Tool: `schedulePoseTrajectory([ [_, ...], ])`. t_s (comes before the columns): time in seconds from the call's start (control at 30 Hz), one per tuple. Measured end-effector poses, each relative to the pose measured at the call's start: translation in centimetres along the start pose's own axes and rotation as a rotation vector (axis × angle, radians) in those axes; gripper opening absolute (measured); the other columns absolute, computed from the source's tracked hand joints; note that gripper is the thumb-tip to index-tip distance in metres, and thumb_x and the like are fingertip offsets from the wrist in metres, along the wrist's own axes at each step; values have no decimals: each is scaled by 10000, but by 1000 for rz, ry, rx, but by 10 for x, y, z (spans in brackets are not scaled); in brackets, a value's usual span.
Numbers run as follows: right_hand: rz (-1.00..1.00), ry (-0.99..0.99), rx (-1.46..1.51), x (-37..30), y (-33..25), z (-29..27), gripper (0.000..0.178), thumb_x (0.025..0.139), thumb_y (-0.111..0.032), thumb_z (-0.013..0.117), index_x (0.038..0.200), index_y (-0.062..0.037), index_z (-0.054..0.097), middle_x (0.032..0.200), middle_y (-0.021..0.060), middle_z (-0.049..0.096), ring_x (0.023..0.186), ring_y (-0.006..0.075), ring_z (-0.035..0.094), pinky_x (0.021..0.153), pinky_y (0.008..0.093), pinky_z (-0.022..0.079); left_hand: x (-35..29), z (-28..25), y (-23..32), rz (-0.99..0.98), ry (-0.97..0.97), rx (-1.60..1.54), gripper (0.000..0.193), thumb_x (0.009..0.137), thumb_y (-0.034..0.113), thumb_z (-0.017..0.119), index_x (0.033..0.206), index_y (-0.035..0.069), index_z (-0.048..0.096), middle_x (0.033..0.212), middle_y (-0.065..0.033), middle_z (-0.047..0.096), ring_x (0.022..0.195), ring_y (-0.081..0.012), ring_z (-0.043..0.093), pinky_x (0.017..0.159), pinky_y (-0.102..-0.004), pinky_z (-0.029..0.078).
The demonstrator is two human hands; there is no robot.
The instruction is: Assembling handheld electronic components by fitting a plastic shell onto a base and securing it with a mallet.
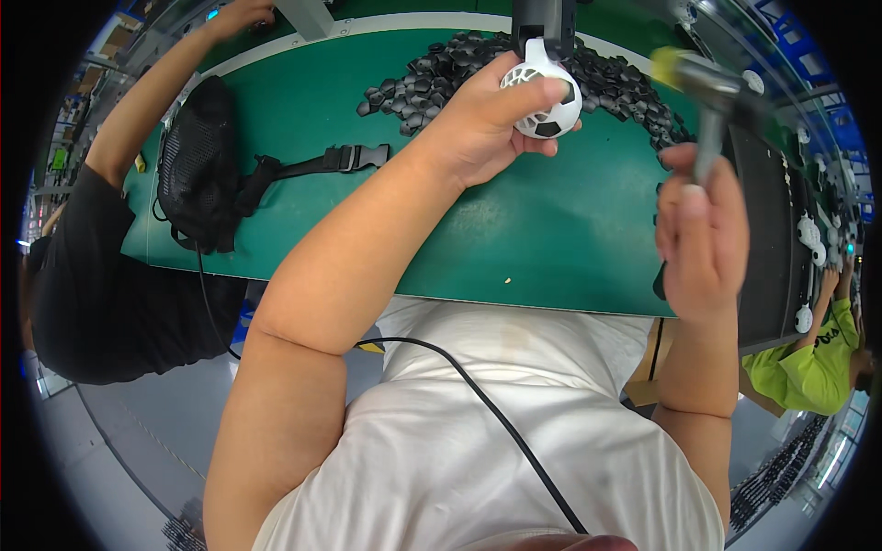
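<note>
My left hand (pixel 487 119) grips a white ball-shaped part (pixel 562 118) with black soccer-ball patches and a slotted grille, the thumb lying across its front. A short white stem rises from the ball to a black bracket (pixel 544 23) at the top edge; whether they are joined, I cannot tell. In my right hand (pixel 703 234) is a hammer (pixel 709 138), raised over the right side of the table with its handle in my closed fingers. Its head, yellow at one end, is blurred by motion and stands apart from the ball.
Many small black patch pieces (pixel 432 81) lie heaped along the far side of the green table (pixel 551 239). At left are a black mesh bag (pixel 200 156) and a buckled strap (pixel 354 158). A dark conveyor (pixel 772 248) with white parts (pixel 808 234) runs at right. People work on both sides.
</note>
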State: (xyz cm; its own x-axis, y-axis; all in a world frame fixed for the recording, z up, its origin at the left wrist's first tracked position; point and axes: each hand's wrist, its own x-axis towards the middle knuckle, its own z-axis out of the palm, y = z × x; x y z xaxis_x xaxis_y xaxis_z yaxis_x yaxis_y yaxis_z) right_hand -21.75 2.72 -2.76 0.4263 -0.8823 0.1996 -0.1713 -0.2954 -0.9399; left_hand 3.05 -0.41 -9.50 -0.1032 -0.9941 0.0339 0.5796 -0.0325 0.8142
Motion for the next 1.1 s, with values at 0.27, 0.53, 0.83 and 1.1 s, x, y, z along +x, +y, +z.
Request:
schedulePoseTrajectory([
  [0.27,-167,-51,-298,-3,36,0,239,1050,-182,536,1186,-6,623,803,35,588,680,146,507,605,289,406,4,2,3,-6,-40,47,636,1039,598,551,1246,-1,600,1018,-157,709,843,-235,715,536,-285,524],
  [0.53,99,-496,-788,3,28,-2,241,1008,-169,611,1156,20,636,866,96,667,703,226,557,672,368,465,6,0,7,78,11,30,589,1028,562,614,1229,9,615,1003,-145,706,775,-203,674,570,-290,528],
  [0.83,-67,9,-107,60,8,-11,523,1020,-195,602,1490,-3,475,1207,196,690,750,140,612,681,248,489,-5,4,-11,781,-176,1205,380,901,299,788,1124,32,636,920,-98,681,663,-173,617,577,-262,512],
  [1.1,-57,102,89,94,14,7,554,1059,-244,546,1544,-12,412,1341,221,630,703,113,594,643,219,473,-12,18,20,-139,11,71,302,1010,308,667,1111,25,648,865,-77,679,619,-174,606,496,-244,472],
])
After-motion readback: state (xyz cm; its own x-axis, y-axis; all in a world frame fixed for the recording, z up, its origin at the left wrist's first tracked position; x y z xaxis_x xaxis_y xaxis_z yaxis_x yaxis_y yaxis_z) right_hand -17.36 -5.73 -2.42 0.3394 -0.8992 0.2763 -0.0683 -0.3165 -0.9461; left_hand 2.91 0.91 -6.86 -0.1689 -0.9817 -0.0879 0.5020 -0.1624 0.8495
